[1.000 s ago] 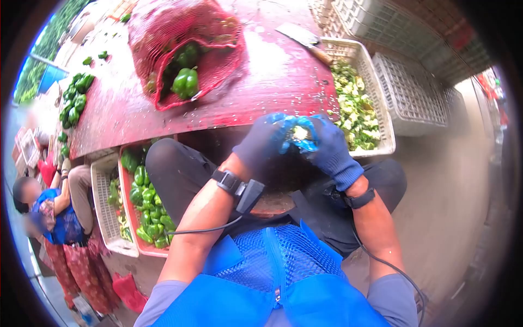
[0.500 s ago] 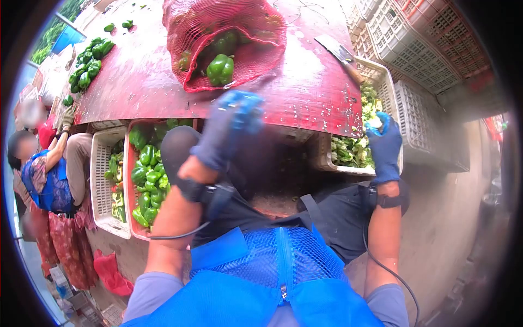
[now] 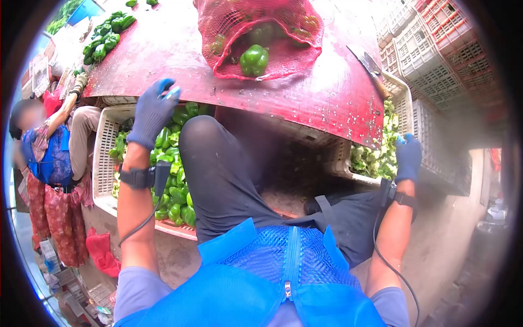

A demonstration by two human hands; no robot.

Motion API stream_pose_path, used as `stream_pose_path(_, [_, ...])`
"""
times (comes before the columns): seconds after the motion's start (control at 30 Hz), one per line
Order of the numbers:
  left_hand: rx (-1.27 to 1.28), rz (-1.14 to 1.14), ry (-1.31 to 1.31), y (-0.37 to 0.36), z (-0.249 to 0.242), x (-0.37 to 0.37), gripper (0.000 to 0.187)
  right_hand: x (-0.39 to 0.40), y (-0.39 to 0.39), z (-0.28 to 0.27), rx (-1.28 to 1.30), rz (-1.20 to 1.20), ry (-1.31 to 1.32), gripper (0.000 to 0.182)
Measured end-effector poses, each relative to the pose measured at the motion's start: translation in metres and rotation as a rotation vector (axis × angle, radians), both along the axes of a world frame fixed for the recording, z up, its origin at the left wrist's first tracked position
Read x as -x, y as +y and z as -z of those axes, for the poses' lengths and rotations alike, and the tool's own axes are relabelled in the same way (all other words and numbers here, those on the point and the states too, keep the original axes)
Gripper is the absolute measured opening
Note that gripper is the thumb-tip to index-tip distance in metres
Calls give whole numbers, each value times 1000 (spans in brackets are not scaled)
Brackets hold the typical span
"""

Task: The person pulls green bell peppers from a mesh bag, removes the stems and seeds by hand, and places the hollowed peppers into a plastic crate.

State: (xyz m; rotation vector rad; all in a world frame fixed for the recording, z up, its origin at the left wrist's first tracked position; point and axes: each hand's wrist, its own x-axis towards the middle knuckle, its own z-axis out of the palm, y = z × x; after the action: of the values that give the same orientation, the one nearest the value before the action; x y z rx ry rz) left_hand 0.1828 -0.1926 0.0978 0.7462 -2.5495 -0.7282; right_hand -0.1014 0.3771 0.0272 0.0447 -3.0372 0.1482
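My left hand [image 3: 152,111], in a dark glove with bright blue fingertips, is raised beside the table's front edge, above the crate of green bell peppers [image 3: 177,188]. Its fingers are apart and nothing shows in them. My right hand [image 3: 407,155], gloved alike, is at the outer side of a pale crate [image 3: 357,175] holding pale green pepper scraps [image 3: 376,158]. Its fingers are curled; whatever they may hold cannot be made out. On the red table [image 3: 332,98], a red mesh bag [image 3: 231,24] lies with its mouth towards me and a green bell pepper [image 3: 254,60] inside.
A wooden-handled knife [image 3: 370,71] lies at the table's right edge. Stacked crates [image 3: 419,43] stand beyond. More bell peppers [image 3: 106,41] are heaped at the table's far left. Another person [image 3: 52,147] sits at left beside a white crate [image 3: 106,163].
My left hand has moved left, away from the mesh bag to above the pepper crate. My right hand has drawn back from the scraps to the crate's side. The view has shifted left.
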Motion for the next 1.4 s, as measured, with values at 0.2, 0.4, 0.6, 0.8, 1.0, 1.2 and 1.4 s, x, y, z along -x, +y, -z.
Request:
stream_pose_path(0.2, [111, 196, -169, 28, -1, 143, 56, -8, -37, 12, 353, -191, 103, 38])
stream_pose_path(0.4, [52, 132, -389, 24, 73, 235, 66, -34, -75, -11, 425, -308, -6, 37])
stream_pose_path(0.6, [-148, 89, -343, 77, 67, 207, 70, -44, -102, -17, 557, -365, -67, 39])
stream_pose_path(0.8, [-344, -41, -228, 168, 85, 158, 63, -59, -158, -5, 724, -462, -156, 43])
stream_pose_path(1.0, [-417, -150, -47, 216, 101, 130, 53, -77, -225, 0, 768, -477, -241, 47])
stream_pose_path(1.2, [-641, -153, -35, 226, 120, 122, 57, -91, -271, 2, 457, -517, -150, 40])
stream_pose_path(1.4, [-822, -213, 7, 234, 140, 114, 56, -99, -281, 1, 270, -537, -210, 44])
